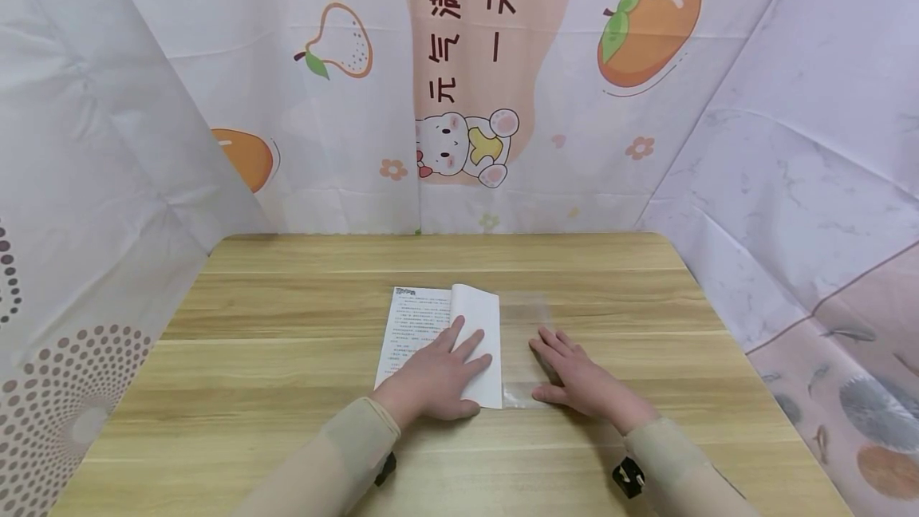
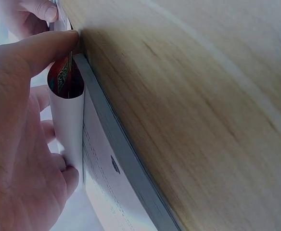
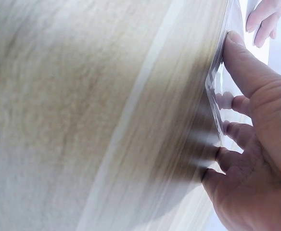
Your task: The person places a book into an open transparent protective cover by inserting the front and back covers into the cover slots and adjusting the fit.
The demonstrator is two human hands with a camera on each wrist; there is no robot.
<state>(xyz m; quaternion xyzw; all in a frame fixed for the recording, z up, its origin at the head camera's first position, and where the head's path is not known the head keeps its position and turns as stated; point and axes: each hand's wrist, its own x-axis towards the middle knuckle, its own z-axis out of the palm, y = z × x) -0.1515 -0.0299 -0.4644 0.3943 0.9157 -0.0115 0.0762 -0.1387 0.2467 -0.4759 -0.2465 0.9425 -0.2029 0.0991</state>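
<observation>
A thick paperback book [image 1: 412,329] lies open on the table, its printed page showing at the left. Its white-backed cover [image 1: 484,317] is bent over toward the right; in the left wrist view the curled cover [image 2: 67,120] forms a tube with red print inside. My left hand [image 1: 439,377] presses on this white side with fingers spread and straight, thumb at the lower edge. From under the cover a clear plastic sheet [image 1: 522,313] extends rightward. My right hand [image 1: 577,380] rests on that sheet, fingers extended; its thumb touches the plastic edge [image 3: 216,103] in the right wrist view.
The wood-grain table [image 1: 287,286] surrounds the book on all sides. A printed curtain [image 1: 345,126] hangs behind the far edge, with more cloth at both sides. Dark wrist camera mounts [image 1: 629,477] sit under both forearms.
</observation>
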